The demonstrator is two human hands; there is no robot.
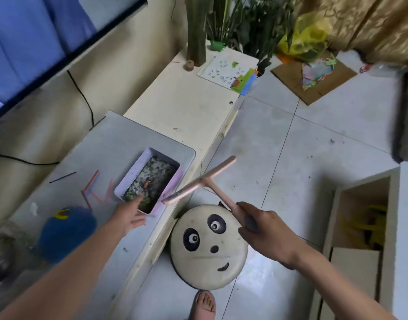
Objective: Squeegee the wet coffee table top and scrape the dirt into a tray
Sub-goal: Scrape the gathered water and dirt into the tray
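A pale pink rectangular tray (131, 175) holding wet dirt and scraps sits on the grey table top (101, 144) near its right edge. My left hand (129, 213) reaches to the tray's near end, fingers extended and touching its rim. My right hand (263, 229) grips the handle of a pink T-shaped squeegee (198, 182), held in the air beside the table's right edge; the blade's lower end hangs just off the tray's near corner.
A blue fluffy thing (66, 229) and pink and black sticks (92, 185) lie on the table's left part. A round panda stool (208, 247) stands on the tiled floor under my right hand. A cream bench (186, 107) extends behind; a white open cabinet (360, 227) is at right.
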